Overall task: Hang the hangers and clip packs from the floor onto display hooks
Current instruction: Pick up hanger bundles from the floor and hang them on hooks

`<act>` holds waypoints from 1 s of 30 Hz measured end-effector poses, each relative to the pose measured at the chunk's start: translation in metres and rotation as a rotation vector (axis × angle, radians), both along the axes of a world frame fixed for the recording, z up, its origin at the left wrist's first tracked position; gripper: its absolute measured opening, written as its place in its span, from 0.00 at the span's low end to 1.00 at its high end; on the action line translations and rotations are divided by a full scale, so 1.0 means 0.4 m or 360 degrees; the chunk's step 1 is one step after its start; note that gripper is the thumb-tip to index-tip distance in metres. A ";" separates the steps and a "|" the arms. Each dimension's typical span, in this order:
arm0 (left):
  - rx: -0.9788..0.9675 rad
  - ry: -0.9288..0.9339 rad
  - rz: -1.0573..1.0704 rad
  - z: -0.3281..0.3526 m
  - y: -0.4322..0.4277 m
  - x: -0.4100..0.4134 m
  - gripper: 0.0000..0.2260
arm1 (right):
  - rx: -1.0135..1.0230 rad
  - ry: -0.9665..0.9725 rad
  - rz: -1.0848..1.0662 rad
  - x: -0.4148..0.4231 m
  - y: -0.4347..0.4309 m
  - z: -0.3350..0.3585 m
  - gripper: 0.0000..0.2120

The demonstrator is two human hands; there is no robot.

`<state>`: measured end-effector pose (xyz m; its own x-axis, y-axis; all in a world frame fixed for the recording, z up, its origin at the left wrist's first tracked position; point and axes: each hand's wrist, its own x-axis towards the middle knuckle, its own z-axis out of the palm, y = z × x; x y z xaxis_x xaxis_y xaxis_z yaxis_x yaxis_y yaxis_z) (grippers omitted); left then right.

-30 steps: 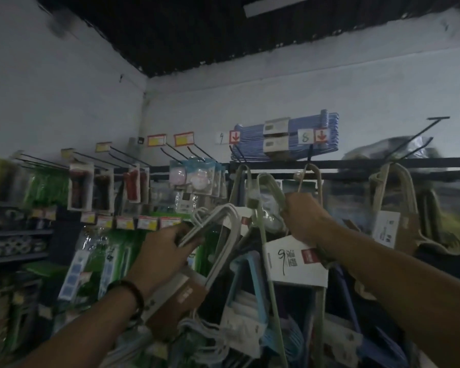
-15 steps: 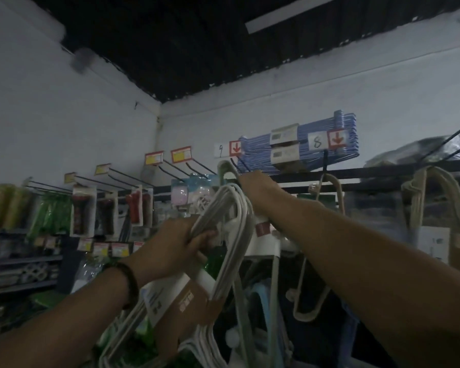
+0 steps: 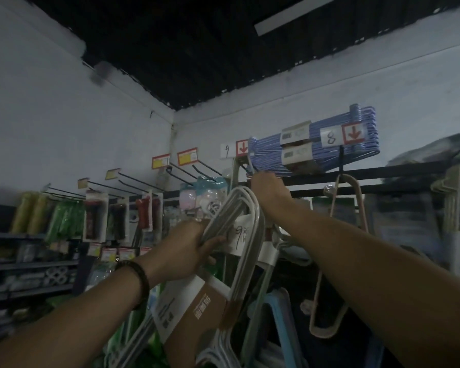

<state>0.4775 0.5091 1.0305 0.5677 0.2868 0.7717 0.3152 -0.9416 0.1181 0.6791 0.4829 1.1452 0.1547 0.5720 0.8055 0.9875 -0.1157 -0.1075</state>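
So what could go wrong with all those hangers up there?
The left hand grips a thick bundle of white hangers alone, so it might slip and fall. The right hand reaches up right beside the blue hangers lying on top of the rack, so a bump could knock them down.

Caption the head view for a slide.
Left hand grips a bundle of white hangers while the right hand reaches up just below the stacked blue hangers.
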 end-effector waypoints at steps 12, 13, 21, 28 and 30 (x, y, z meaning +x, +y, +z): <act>-0.0103 -0.0102 0.0310 -0.030 0.012 0.025 0.15 | -0.0128 0.0210 -0.0176 0.091 0.122 -0.010 0.14; -0.0130 -0.0107 0.0280 -0.029 0.013 0.031 0.15 | -0.0120 0.0205 -0.0167 0.090 0.126 -0.005 0.11; -0.0306 0.0005 0.0171 -0.051 0.076 0.082 0.11 | -0.0184 -0.0072 -0.0143 0.094 0.143 0.034 0.16; -0.0692 -0.0039 -0.0224 -0.023 0.035 0.077 0.13 | -0.0331 -0.0273 -0.0074 0.080 0.078 0.080 0.15; -0.0663 -0.0082 -0.0187 -0.002 0.026 0.059 0.08 | -0.0421 -0.0279 -0.0076 0.070 0.073 0.091 0.15</act>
<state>0.5010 0.5193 1.0298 0.5790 0.5155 0.6317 0.1925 -0.8393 0.5085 0.7070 0.5120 1.1816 0.0585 0.7605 0.6467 0.9810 -0.1638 0.1038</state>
